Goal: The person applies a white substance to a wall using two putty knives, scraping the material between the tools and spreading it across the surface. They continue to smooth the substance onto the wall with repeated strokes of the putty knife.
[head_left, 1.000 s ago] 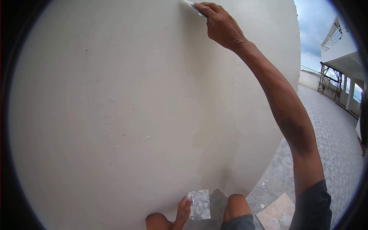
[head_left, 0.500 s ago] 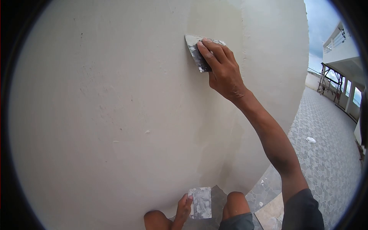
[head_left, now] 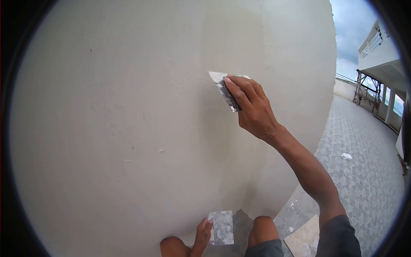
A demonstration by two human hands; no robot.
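Head: plastered wall [head_left: 128,111], stone-paved terrace [head_left: 368,180]

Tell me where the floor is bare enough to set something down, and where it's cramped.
Free: the paved floor right of the wall, around the white scrap, up to the far wooden frame. Crowded: the wall's foot, where left hand with smeared plate, knees and a loose tile sit close. Higher, right hand presses a scraper to the wall.

Your single head camera sits close to the wall [head_left: 128,128], facing it squarely; paved floor [head_left: 364,180] recedes at 3 o'clock.
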